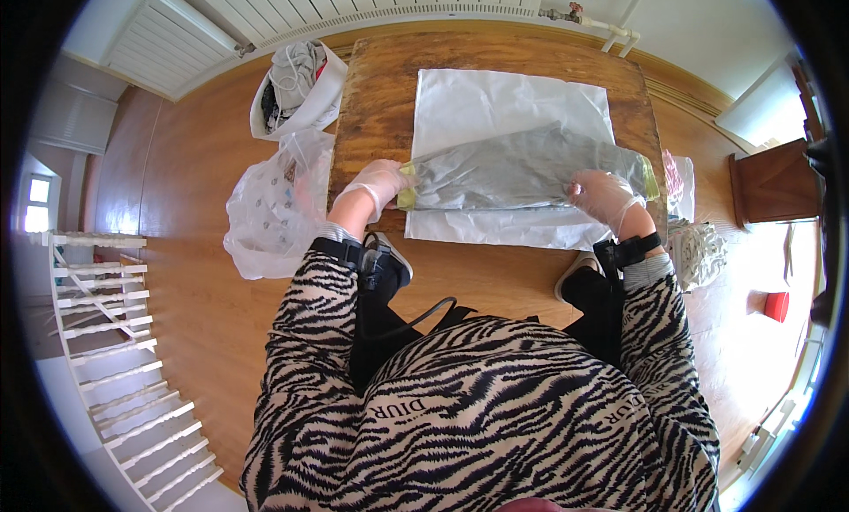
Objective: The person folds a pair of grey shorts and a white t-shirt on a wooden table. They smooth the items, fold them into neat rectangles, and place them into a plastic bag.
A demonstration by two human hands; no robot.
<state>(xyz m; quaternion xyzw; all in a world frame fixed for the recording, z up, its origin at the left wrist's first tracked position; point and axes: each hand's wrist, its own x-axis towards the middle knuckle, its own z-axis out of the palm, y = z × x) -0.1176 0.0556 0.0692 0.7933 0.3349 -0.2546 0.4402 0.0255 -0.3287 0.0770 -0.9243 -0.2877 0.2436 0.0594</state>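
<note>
A grey cloth piece, folded into a long wrinkled strip with yellow-green trim at both ends, lies across a white sheet. My left hand, in a thin clear glove, grips the strip's left end at the trim. Toward the right end, my right hand, gloved the same way, has its fingers curled on the near edge of the cloth. The undersides of both grips are hidden. Beneath the sheet is a worn wooden table, and the sheet hangs past its near edge.
Left of the table stand a white bin of clothes and a translucent plastic bag with things inside. Bundled whitish fabric lies on the floor at right, near a wooden cabinet. A white railing runs along the left.
</note>
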